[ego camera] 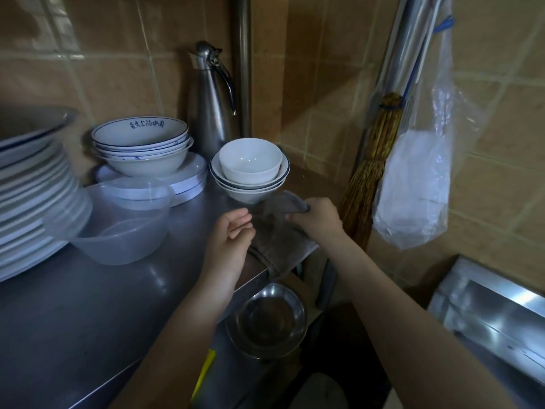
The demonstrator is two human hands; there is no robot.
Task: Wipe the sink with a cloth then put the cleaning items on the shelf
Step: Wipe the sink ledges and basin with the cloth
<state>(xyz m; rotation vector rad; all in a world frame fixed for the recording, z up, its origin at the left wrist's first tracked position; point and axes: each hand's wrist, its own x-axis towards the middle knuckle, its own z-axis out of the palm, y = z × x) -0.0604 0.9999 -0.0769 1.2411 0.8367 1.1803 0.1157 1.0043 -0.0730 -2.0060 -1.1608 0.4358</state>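
A grey cloth (278,237) lies on the right end of the steel shelf (88,305), one corner drooping over the shelf's edge. My right hand (317,218) grips the cloth's far edge, fingers curled round it. My left hand (233,234) hovers just left of the cloth, fingers loosely bent, holding nothing. A strip of the steel sink (486,317) shows at the lower right.
Stacked white bowls (250,169) stand just behind the cloth. Further left are more bowls (141,146), a clear plastic tub (118,222) and a plate stack (32,196). A steel flask (212,104) stands at the back. A broom (371,172) and plastic bag (418,178) hang right. A steel bowl (267,320) sits below.
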